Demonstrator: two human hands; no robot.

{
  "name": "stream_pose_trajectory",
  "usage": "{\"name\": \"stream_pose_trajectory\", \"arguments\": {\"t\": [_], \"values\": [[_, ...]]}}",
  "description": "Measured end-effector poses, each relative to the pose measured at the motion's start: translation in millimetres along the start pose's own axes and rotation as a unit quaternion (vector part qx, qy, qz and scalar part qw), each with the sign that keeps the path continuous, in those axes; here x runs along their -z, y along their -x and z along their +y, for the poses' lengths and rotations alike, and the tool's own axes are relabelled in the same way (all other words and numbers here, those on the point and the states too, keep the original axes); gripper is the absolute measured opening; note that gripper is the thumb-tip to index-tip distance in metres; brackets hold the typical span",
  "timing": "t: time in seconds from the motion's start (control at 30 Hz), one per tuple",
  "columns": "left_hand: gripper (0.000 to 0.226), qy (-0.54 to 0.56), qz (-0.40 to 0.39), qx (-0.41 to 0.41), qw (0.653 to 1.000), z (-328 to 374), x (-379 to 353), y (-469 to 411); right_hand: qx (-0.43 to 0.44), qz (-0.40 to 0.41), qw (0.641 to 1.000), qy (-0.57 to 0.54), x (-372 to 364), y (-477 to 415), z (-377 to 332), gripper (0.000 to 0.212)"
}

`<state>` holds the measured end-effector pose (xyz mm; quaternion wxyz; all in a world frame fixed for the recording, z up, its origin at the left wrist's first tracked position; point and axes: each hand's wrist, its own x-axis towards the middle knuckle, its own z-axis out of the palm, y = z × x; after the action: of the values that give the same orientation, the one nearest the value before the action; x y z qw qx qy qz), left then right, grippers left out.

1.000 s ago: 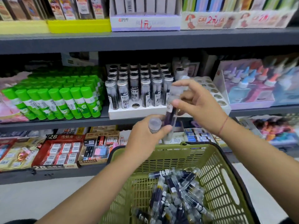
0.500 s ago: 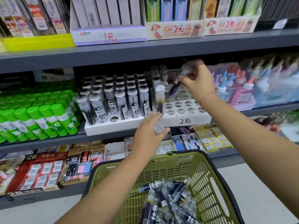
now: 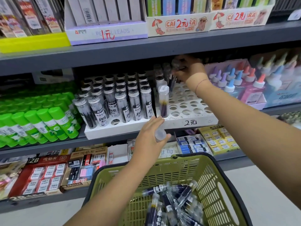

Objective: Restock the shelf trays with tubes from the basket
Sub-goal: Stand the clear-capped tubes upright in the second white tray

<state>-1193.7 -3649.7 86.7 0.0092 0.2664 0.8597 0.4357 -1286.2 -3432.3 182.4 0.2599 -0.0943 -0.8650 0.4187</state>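
The left hand (image 3: pixel 151 136) is curled round a clear tube (image 3: pixel 160 133), thumb on one side and fingers on the other. The tube's round end faces the camera, and it is held just in front of the middle shelf (image 3: pixel 48 145), below the seam where two trays meet. The right hand (image 3: pixel 189 70) reaches under the upper shelf to the back left corner of the white tray (image 3: pixel 187 123), whose front wall is marked "2元". Its fingers are closed on a second tube (image 3: pixel 175 78). That tube is blurred; its dark end points down towards the holes. Most holes in this tray show bare. One standing tube (image 3: pixel 163 101) with dark contents low inside sits in the front left corner hole, and a few more tubes (image 3: pixel 160 81) stand behind it along the left edge. Touching this tray on its left is a fuller tray (image 3: pixel 114 130) packed with silver-capped tubes (image 3: pixel 120 100), with one front hole open. Green glue sticks (image 3: pixel 40 123) fill the left end of the shelf. Below, nearest the camera, the green basket (image 3: pixel 179 170) holds a heap of loose tubes (image 3: pixel 171 201) lying crosswise.
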Motion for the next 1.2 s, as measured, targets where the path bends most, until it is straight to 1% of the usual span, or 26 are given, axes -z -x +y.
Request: {"name": "stream_pose_trajectory", "arguments": {"t": [0.03,0.07,0.1,0.13,0.17,0.2,0.23,0.27,0.3,0.43,0.6,0.67,0.77,0.87,0.93,1.1,1.2], "values": [[0.055,-0.001,-0.001,0.0,1.0,-0.6,-0.1,0.2,0.004,0.024,0.999,0.023,-0.6,-1.9,-5.0,0.021],[0.055,-0.002,-0.001,0.001,1.0,-1.0,-0.2,0.1,0.011,0.035,0.998,0.041,0.0,-5.4,-7.2,0.02],[0.055,-0.003,0.0,0.001,1.0,-1.5,-0.2,-0.2,0.026,0.026,0.997,0.066,-1.2,-13.0,-3.9,0.025],[0.055,-0.005,0.0,-0.001,1.0,-1.9,-0.1,-0.5,0.025,-0.001,0.998,0.051,-0.5,-14.8,-9.2,0.028],[0.055,-0.006,0.0,-0.003,1.0,-2.3,0.0,-0.8,0.016,-0.023,0.999,0.042,-1.7,-13.3,-10.8,0.025],[0.055,-0.008,-0.001,-0.005,1.0,-2.6,0.2,-1.0,0.017,-0.034,0.998,0.049,-1.8,-13.1,-8.2,0.016],[0.055,-0.01,-0.002,-0.006,1.0,-3.2,0.3,-1.3,0.031,-0.04,0.996,0.073,-2.2,-13.4,-7.0,0.011],[0.055,-0.011,-0.002,-0.007,1.0,-3.8,0.4,-1.5,0.048,-0.042,0.992,0.109,-1.3,-14.2,-6.3,0.019],[0.055,-0.01,-0.001,-0.009,1.0,-4.4,0.4,-1.8,0.05,-0.037,0.991,0.116,0.1,-12.8,-6.8,0.024],[0.055,-0.01,-0.002,-0.01,1.0,-5.5,1.1,-2.0,0.058,-0.04,0.992,0.104,4.3,-14.0,-5.5,0.025],[0.054,-0.016,0.0,-0.015,1.0,-6.9,0.4,-2.2,0.089,-0.049,0.973,0.209,5.6,-10.0,-7.6,0.039],[0.054,-0.017,0.0,-0.014,1.0,-7.3,0.6,-2.0,0.092,-0.049,0.974,0.2,1.2,-5.6,-9.3,0.042],[0.055,-0.018,-0.004,-0.014,1.0,-8.4,1.0,-1.8,0.077,-0.046,0.983,0.16,-4.2,-1.4,-3.6,0.037],[0.055,-0.019,-0.007,-0.016,1.0,-9.8,0.7,-2.1,0.052,-0.055,0.993,0.088,-6.0,3.3,0.5,0.035],[0.055,-0.023,-0.008,-0.018,1.0,-10.8,-0.2,-2.5,0.041,-0.054,0.996,0.064,-5.9,8.1,2.1,0.034],[0.054,-0.015,-0.008,-0.02,1.0,-10.6,0.2,-2.3,0.032,-0.084,0.989,0.12,-2.6,17.5,7.4,0.031],[0.055,-0.017,-0.014,-0.022,1.0,-10.1,1.0,-1.9,0.035,-0.072,0.984,0.161,5.0,15.8,-5.4,0.034]]}}
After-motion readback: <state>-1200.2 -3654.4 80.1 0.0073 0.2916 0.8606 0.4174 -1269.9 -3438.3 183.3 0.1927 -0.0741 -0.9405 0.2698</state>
